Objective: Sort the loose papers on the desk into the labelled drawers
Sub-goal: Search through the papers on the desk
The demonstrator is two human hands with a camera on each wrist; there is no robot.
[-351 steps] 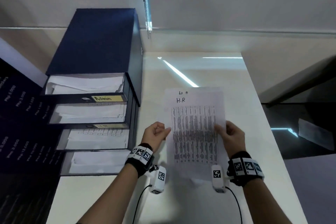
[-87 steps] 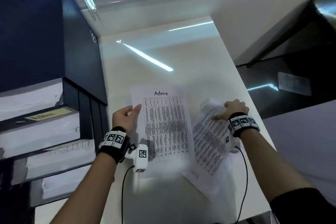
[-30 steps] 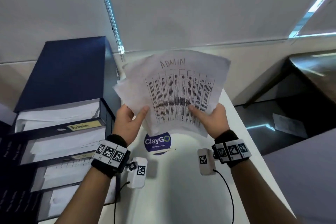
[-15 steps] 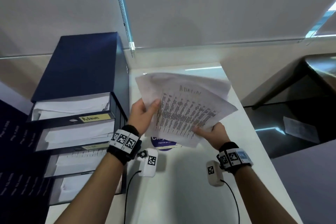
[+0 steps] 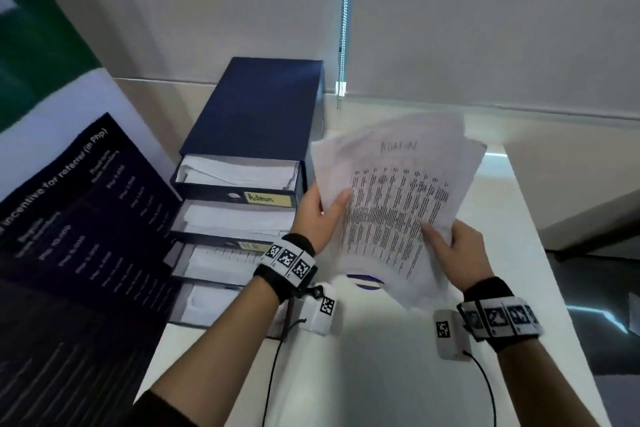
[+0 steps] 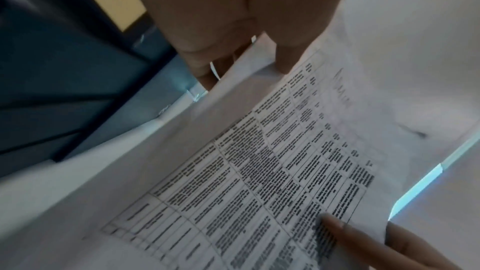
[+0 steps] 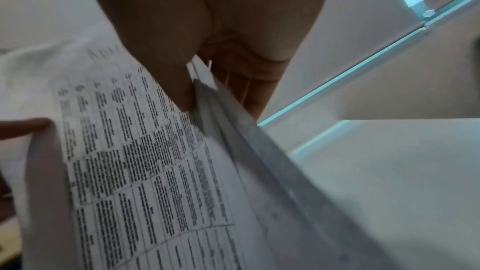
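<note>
I hold a fanned stack of printed papers (image 5: 398,204), the top sheet headed "ADMIN", above the white desk (image 5: 381,374). My left hand (image 5: 320,215) pinches the stack's left edge, thumb on top. My right hand (image 5: 450,250) pinches its lower right edge. The wrist views show the same papers (image 6: 259,171) (image 7: 142,161), each with a thumb pressed on the sheet and fingers beneath. To the left stands a dark blue drawer unit (image 5: 249,163) with several open drawers full of paper. Its top drawer carries a yellow "Admin" label (image 5: 268,198).
A dark poster board (image 5: 76,236) leans at the left of the drawer unit. A round blue sticker (image 5: 365,281) shows on the desk under the papers. A beaded blind chain (image 5: 344,21) hangs at the back wall. The desk's right edge drops off to a dark floor.
The papers, held upright a second ago, have tilted down and shifted left towards the drawer unit. My view has swung left, bringing the poster board into sight.
</note>
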